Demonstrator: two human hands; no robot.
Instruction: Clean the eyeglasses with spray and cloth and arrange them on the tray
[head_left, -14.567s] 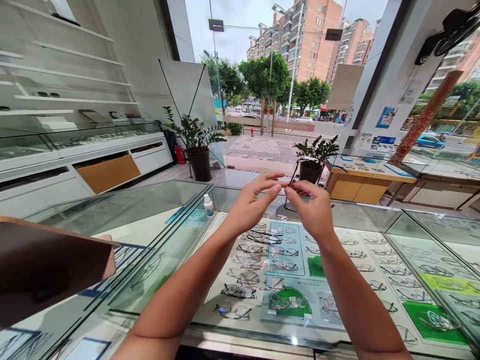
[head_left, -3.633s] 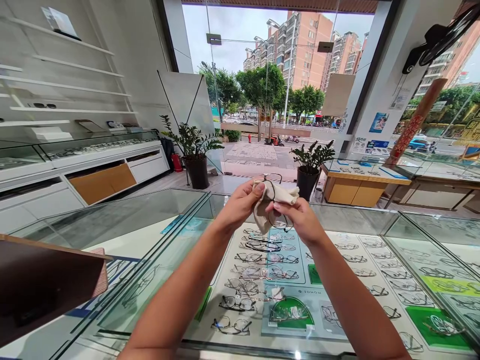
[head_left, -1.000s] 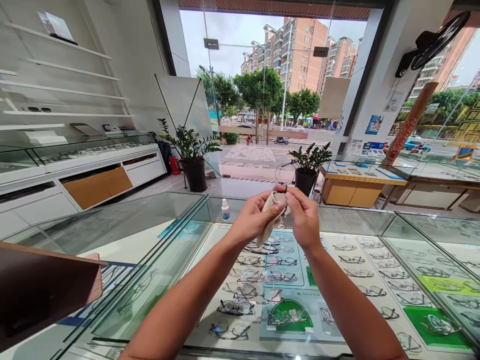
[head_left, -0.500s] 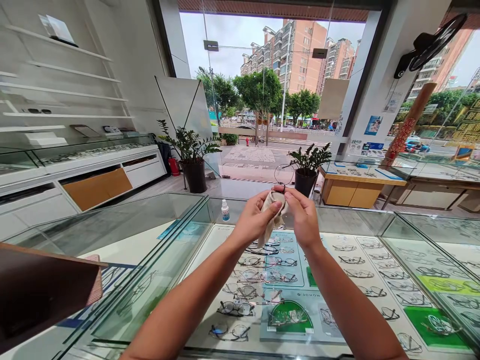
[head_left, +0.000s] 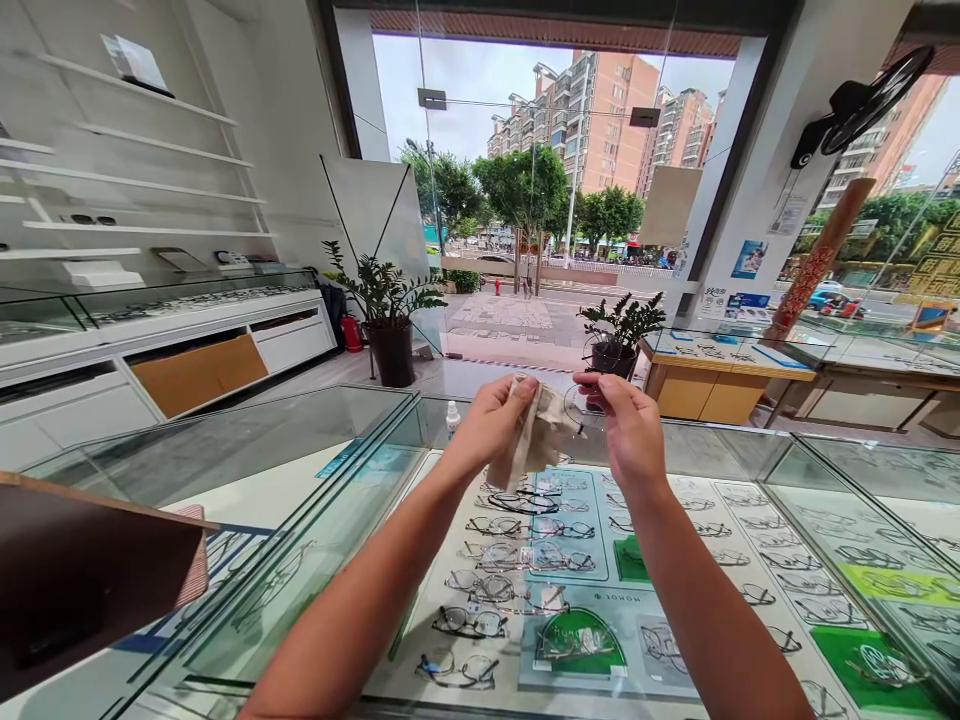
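Note:
Above the glass display counter, my left hand [head_left: 499,415] pinches a beige cleaning cloth [head_left: 534,435] that hangs down in folds. Just to its right, my right hand [head_left: 628,420] is closed on a pair of thin-rimmed eyeglasses [head_left: 576,412] by the frame, fingertips together. The near lens shows beside the cloth's right edge; the rest of the glasses blends into the dark plant pot behind. A small white spray bottle [head_left: 452,418] stands on the counter past my left wrist, partly covered by it.
Rows of eyeglasses [head_left: 491,525] lie inside the glass display case [head_left: 435,400] below my arms. A dark brown panel [head_left: 90,580] juts in at lower left. Potted plants [head_left: 391,350] stand beyond the counter, before a glass door. A wall fan [head_left: 862,100] hangs at right.
My hands have moved apart: the right one has shifted right with the eyeglasses, the left one slightly left with the cloth. The cloth no longer wraps the lens.

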